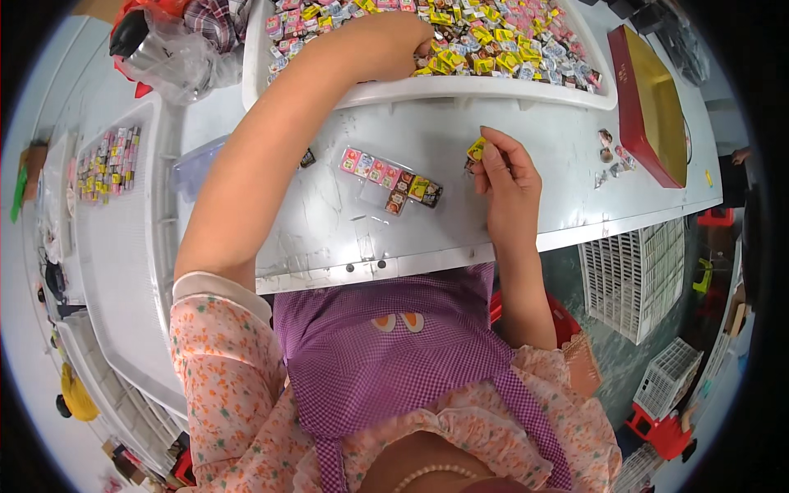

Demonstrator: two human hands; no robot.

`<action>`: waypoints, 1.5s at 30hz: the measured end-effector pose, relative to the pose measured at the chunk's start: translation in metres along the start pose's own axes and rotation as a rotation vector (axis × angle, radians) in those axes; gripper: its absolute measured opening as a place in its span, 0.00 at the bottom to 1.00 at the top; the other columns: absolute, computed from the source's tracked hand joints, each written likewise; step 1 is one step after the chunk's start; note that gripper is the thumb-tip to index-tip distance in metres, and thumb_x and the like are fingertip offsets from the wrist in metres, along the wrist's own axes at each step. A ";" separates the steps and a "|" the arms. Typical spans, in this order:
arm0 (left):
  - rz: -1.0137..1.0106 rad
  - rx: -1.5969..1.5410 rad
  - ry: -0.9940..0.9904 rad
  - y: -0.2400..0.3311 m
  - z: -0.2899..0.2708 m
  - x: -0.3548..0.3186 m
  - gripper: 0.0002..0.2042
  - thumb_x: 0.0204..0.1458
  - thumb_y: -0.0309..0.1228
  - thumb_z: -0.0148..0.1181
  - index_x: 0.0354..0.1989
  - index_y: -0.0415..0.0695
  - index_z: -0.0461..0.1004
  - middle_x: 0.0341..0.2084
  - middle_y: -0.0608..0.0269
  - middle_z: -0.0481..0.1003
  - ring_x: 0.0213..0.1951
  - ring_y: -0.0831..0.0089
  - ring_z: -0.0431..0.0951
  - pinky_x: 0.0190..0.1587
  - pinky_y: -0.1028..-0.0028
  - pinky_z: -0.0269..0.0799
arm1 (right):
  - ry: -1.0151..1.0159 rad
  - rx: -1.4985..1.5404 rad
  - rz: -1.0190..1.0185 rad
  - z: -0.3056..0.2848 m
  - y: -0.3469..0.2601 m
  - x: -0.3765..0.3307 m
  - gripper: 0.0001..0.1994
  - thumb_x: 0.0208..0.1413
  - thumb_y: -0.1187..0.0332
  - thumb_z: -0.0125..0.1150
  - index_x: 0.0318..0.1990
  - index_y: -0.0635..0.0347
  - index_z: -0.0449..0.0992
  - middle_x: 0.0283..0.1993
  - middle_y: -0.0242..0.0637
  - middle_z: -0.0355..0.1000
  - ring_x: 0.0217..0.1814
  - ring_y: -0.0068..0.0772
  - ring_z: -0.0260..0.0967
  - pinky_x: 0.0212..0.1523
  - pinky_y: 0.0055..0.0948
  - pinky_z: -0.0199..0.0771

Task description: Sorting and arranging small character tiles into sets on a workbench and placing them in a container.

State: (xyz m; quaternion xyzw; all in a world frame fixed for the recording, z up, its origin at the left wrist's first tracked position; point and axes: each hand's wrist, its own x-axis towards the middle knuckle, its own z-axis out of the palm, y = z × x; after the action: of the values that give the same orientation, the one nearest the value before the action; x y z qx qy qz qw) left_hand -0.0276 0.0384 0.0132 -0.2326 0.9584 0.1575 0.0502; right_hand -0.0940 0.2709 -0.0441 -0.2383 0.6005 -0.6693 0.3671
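A: Where is the left hand?

B: It reaches far forward into the white tray, which is heaped with small wrapped candies in yellow, pink and brown. The fingers are buried in the pile, so whether they are closed on anything cannot be told.

A: And the right hand?

B: It hovers over the white table, thumb and forefinger pinched on one yellow wrapped candy.

A: The two hands are apart?

B: Well apart. The left is up in the tray, the right nearer the body, over the table.

A: What lies between them?

B: A clear plastic insert lies flat on the table, with a row of candies set in it, pink at the left and brown at the right. The pinched candy is just to the right of that row.

A: Anything else nearby?

B: A red box with a gold lining sits at the right end of the table, a few loose candies beside it. On the left, another tray holds sorted candies.
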 end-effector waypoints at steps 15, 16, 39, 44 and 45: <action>0.228 -0.493 0.154 -0.003 0.009 0.004 0.06 0.43 0.23 0.53 0.30 0.39 0.73 0.25 0.52 0.75 0.29 0.61 0.75 0.33 0.69 0.71 | 0.020 -0.036 0.023 0.004 -0.001 -0.002 0.12 0.60 0.70 0.51 0.49 0.63 0.72 0.31 0.28 0.68 0.28 0.15 0.60 0.28 0.15 0.60; 0.230 -0.461 0.209 -0.004 0.009 0.008 0.07 0.44 0.23 0.52 0.31 0.39 0.74 0.25 0.51 0.75 0.29 0.60 0.75 0.34 0.68 0.71 | 0.024 -0.042 0.016 0.004 -0.003 -0.001 0.12 0.60 0.70 0.51 0.49 0.62 0.72 0.31 0.28 0.68 0.28 0.15 0.60 0.28 0.15 0.60; -0.320 -1.031 0.397 0.031 0.082 -0.174 0.09 0.51 0.26 0.55 0.39 0.38 0.76 0.36 0.58 0.77 0.36 0.73 0.75 0.39 0.76 0.70 | 0.125 -0.201 -0.015 0.016 -0.009 -0.019 0.08 0.57 0.72 0.54 0.42 0.61 0.75 0.28 0.27 0.68 0.25 0.13 0.60 0.26 0.13 0.60; -0.271 -0.876 0.522 0.040 0.090 -0.175 0.08 0.50 0.23 0.54 0.38 0.37 0.76 0.33 0.51 0.75 0.34 0.66 0.76 0.37 0.73 0.70 | -0.159 -0.494 -0.455 0.049 -0.005 -0.045 0.07 0.53 0.77 0.57 0.40 0.62 0.76 0.32 0.29 0.71 0.31 0.16 0.65 0.32 0.16 0.66; -0.239 -0.806 0.544 0.041 0.090 -0.176 0.08 0.49 0.22 0.53 0.37 0.37 0.75 0.32 0.51 0.74 0.33 0.64 0.76 0.36 0.71 0.71 | -0.159 -0.496 -0.455 0.054 -0.003 -0.046 0.07 0.53 0.77 0.57 0.40 0.62 0.76 0.32 0.29 0.71 0.31 0.16 0.65 0.32 0.16 0.66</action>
State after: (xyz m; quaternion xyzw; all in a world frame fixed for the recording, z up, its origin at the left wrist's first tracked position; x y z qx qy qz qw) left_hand 0.1114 0.1780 -0.0311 -0.3743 0.7665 0.4420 -0.2776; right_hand -0.0252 0.2732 -0.0265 -0.4992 0.6460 -0.5470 0.1850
